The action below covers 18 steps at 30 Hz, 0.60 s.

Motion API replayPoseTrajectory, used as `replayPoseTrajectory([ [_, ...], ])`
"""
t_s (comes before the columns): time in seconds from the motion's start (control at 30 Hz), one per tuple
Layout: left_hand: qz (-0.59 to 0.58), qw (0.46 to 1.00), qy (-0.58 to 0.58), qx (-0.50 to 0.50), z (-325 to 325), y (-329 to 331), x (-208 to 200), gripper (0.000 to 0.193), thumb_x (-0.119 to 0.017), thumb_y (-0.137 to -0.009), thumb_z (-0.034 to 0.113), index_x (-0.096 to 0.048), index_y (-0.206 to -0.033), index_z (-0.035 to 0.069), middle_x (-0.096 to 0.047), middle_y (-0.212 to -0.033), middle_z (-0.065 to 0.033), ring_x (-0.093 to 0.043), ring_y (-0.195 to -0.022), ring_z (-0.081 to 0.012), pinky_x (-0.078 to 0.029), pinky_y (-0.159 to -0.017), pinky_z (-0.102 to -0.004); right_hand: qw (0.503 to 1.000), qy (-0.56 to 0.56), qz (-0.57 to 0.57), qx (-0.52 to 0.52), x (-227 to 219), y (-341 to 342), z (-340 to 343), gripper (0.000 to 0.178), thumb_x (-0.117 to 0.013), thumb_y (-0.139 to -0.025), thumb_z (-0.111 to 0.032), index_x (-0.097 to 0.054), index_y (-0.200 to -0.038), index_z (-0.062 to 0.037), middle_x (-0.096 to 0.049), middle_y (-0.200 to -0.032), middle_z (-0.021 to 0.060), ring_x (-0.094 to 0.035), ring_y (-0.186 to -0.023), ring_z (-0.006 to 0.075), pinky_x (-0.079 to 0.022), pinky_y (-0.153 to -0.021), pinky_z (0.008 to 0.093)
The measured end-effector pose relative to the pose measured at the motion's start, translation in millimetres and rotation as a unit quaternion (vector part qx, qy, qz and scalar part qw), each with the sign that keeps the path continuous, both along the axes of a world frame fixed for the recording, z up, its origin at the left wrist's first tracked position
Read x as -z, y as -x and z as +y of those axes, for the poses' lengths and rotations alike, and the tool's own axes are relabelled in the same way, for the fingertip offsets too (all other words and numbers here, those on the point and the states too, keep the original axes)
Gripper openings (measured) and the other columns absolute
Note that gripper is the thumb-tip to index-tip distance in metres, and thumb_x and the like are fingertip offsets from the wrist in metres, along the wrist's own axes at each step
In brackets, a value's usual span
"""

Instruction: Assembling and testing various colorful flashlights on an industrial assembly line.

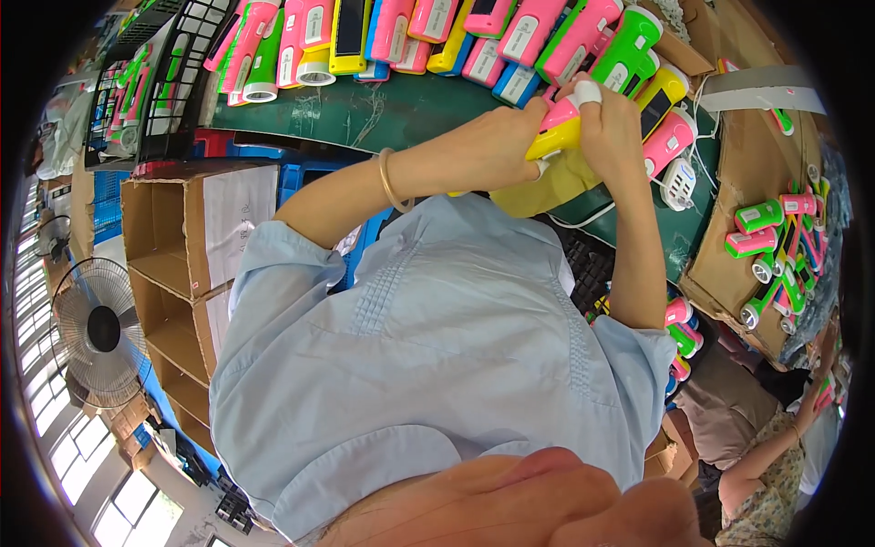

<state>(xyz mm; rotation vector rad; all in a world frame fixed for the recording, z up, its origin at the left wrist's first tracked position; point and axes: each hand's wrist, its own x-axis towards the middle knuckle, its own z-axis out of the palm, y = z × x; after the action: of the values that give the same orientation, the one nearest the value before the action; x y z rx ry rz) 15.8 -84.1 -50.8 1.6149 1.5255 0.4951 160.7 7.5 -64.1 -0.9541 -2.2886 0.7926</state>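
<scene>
Over the front edge of the green table, my two hands hold a pink and yellow flashlight between them. My left hand grips it from the left, with a bracelet on that wrist. Wrapped round its other side is my right hand, which wears a white cover on one finger. A yellow cloth hangs just below the hands; which hand holds it, I cannot tell. Many pink, green, yellow and blue flashlights lie in a packed row beyond my hands. Part of the held flashlight is hidden by my fingers.
A white power strip with cables lies at the table's right. More flashlights fill a cardboard box at right, near another person's arm. Cardboard compartments, a black wire basket and a fan stand left.
</scene>
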Motion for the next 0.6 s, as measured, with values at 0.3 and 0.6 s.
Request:
replayPoseTrajectory([
  [0.3, -0.463, 0.844, 0.23, 0.143, -9, 20, 6, 0.063, -0.051, -0.088, 0.048, -0.04, -0.125, -0.002, -0.056, -0.106, -0.0151, -0.059, -0.092, -0.0197, -0.048, -0.08, -0.0315, 0.922, 0.27, 0.272, -0.057, -27, -48, -7, 0.022, -0.056, -0.082, -0.019, -0.06, -0.084, 0.0024, -0.06, -0.072, 0.0105, -0.059, -0.064, 0.0168, -0.047, -0.059, 0.026],
  [0.6, -0.334, 0.938, 0.043, 0.079, -12, -4, 12, 0.049, -0.067, -0.076, 0.024, -0.044, -0.112, -0.001, -0.057, -0.096, -0.0095, -0.056, -0.087, -0.0161, -0.047, -0.076, -0.0283, 0.998, 0.038, -0.033, 0.039, -38, -4, -29, 0.026, -0.058, -0.082, -0.022, -0.061, -0.075, 0.0028, -0.056, -0.062, 0.0209, -0.058, -0.06, 0.0352, -0.045, -0.056, 0.039],
])
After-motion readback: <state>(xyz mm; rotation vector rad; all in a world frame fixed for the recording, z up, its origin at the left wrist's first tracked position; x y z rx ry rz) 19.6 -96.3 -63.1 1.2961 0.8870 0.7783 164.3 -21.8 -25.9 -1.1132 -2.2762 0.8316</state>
